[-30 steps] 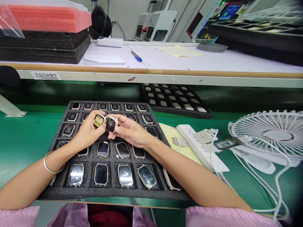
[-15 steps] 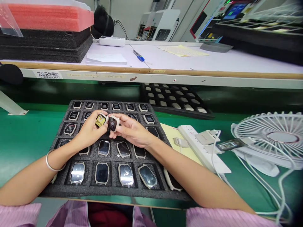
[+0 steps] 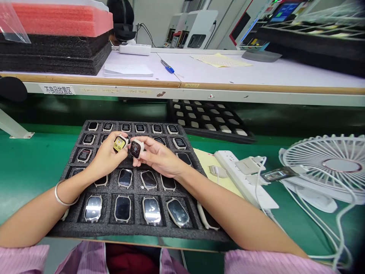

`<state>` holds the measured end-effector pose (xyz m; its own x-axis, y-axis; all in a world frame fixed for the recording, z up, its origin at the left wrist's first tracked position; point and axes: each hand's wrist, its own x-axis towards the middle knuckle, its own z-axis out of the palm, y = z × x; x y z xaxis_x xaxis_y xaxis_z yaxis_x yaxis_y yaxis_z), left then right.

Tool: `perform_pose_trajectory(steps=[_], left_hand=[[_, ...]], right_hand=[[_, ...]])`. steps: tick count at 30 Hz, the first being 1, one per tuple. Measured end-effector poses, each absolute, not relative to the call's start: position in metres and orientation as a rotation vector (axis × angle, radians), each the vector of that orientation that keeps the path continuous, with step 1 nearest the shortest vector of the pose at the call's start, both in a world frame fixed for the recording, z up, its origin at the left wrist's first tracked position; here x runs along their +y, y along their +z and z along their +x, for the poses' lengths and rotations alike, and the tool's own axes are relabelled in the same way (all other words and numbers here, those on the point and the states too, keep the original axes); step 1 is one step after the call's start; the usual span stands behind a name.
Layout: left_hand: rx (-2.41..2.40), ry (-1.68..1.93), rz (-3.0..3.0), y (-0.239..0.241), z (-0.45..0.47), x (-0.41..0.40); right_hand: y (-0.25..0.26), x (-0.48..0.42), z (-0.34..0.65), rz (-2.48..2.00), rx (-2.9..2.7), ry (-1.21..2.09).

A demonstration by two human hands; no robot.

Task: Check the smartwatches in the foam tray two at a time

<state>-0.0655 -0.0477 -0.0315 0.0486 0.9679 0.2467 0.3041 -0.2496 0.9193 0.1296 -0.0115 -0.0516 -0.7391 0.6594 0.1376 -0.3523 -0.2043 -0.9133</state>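
Observation:
Over a dark foam tray (image 3: 137,233), each of my hands grips a smartwatch case without a strap. My left hand (image 3: 107,158) is closed around a watch with a lit yellow face (image 3: 119,144) reading 08:56. Beside it, my right hand (image 3: 158,156) pinches a watch with a dark face (image 3: 136,149) between thumb and fingers. The two watches are close side by side, faces toward me. Several more watches lie in the tray's square pockets, such as a dark-screened watch (image 3: 122,208) in the front row. Those in the back rows show lines of text. My hands hide some middle pockets.
Right of the tray are a power strip (image 3: 228,160) with chargers, loose white cables and a white fan (image 3: 339,167). A second tray (image 3: 211,118) of pale pieces sits under the shelf (image 3: 199,78). Stacked foam (image 3: 57,23) and a pen (image 3: 167,66) are on the shelf. Someone's dark-haired head shows behind.
My left hand has shifted the yellow-faced watch slightly left and tilted it, opening a small gap between the two watches. My right hand stays nearly still. The person behind has moved a little.

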Motion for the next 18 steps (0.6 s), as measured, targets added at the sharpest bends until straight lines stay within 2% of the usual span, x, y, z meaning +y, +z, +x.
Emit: perform_pose_trajectory(steps=[18], left_hand=[[1.283, 1.210, 1.632, -0.0333, -0.0672, -0.0454]], right_hand=[[-0.0519, -0.0108, 0.1304, -0.393, -1.367, 1.990]])
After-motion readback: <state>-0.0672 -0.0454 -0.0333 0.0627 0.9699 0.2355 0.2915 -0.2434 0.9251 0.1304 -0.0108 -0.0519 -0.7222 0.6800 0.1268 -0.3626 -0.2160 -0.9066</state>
